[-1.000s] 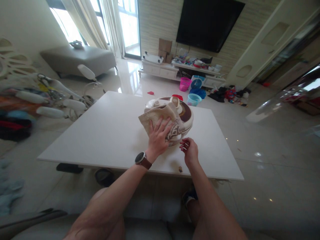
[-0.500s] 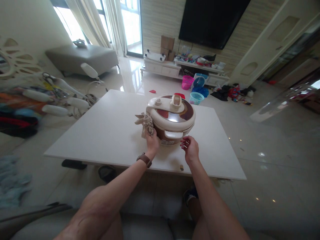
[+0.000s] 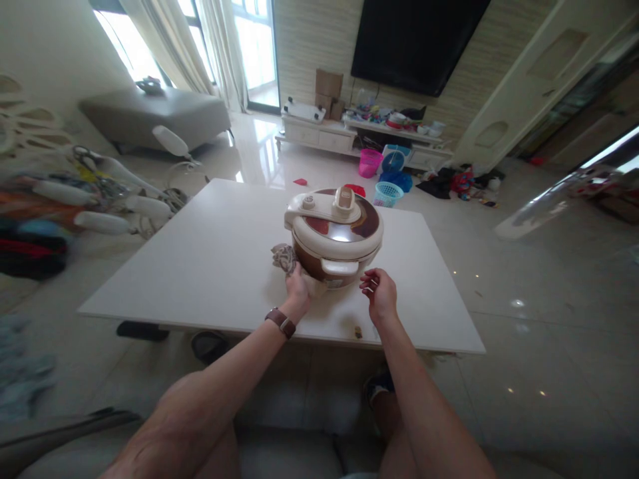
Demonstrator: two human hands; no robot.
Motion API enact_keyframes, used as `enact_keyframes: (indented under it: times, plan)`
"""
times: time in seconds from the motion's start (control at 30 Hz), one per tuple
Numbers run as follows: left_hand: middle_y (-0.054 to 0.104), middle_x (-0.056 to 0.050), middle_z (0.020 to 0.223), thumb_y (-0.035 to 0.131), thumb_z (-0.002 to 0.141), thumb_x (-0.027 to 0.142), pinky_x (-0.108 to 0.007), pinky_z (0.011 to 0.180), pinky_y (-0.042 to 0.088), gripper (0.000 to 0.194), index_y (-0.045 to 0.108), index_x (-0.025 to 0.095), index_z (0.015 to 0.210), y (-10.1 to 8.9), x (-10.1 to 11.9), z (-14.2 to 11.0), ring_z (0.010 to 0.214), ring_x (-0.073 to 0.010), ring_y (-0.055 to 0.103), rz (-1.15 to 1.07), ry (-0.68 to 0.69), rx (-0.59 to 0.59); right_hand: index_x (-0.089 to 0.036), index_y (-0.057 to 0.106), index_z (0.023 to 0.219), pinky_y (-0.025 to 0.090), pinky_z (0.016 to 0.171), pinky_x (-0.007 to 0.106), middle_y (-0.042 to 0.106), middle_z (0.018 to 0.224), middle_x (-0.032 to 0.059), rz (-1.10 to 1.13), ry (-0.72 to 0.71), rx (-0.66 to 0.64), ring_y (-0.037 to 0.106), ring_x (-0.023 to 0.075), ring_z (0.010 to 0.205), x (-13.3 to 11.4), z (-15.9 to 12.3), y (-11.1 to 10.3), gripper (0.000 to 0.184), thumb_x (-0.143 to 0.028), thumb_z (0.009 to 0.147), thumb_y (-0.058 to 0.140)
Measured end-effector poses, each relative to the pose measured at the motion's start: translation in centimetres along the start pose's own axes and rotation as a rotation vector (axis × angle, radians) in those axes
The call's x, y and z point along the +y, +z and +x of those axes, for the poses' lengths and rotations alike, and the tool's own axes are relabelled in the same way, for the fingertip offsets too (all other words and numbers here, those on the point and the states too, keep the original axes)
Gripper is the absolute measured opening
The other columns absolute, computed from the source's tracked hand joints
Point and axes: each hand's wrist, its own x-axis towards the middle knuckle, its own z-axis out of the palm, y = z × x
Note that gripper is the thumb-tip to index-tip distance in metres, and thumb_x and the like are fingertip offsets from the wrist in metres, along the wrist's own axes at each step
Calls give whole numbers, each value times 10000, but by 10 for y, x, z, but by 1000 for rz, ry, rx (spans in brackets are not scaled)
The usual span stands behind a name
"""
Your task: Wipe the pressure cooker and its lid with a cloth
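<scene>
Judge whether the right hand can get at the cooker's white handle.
Probably yes: the right hand looks close beside the white handle, and nothing visible stands between them.

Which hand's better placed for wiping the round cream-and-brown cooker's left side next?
Probably the left hand: it holds the crumpled beige patterned cloth at the cooker's left side. The right hand looks empty.

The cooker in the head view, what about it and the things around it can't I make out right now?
All in the head view:
Inside of the cooker: hidden by its lid.
Print on its front label: too small and blurred.
How the left hand grips the cloth: partly hidden by the hand itself.
Brown thing near the table edge: too small to identify.
Television top: cut off by the picture's edge.
</scene>
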Motion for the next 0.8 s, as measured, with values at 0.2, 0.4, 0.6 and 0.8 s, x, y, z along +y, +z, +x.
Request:
enact_keyframes:
  times: [0.2,0.4,0.6,0.8]
  plan:
    - [732,-112,1360,681,970,320,-396,1136,525,311,691,196,1255,-14,-17,-68,1272,-250,691,-71,-169,-80,-221,675,720,427,590,253,700,691,-3,-141,-52,-24,621,141,633,0,12,-17,205,-414,672,625]
    - [784,-165,1199,640,971,288,-387,1043,595,257,723,123,1149,-22,13,-92,1128,-276,758,-132,-486,-269,-233,729,837,520,780,303,795,1021,51,-380,128,-163,710,219,961,10,-2,-38,289,-504,739,746]
    - [788,-202,1158,620,943,415,-459,1008,609,374,748,115,1127,-31,36,-92,1122,-343,762,-59,-732,-584,-184,725,1042,629,847,409,824,938,101,13,630,-435,798,281,970,11,-39,-46,378,-512,876,641]
    - [803,-193,1072,665,889,455,-447,988,604,386,754,123,1065,-31,36,-79,1075,-344,776,77,-734,-723,-176,719,1123,646,913,464,835,983,114,142,612,-407,809,301,1020,14,-51,-45,384,-452,867,644]
